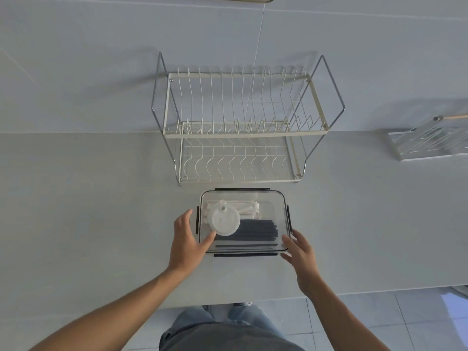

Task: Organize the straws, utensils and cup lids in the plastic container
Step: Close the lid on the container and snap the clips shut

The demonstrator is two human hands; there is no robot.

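Note:
A clear plastic container (276, 198) with dark latches and a clear lid on top sits on the counter near its front edge. Inside lie white cup lids (224, 222) at the left, white utensils (249, 208) at the back and dark straws (255, 231) along the front. My left hand (187, 239) rests against the container's left front corner, fingers straight, thumb over the lid. My right hand (298, 252) touches the right front corner with relaxed fingers.
A two-tier wire dish rack (243, 134) stands just behind the container against the wall. A second wire rack with a wooden handle (428, 143) sits at the far right. The counter's front edge (354, 292) runs below my hands.

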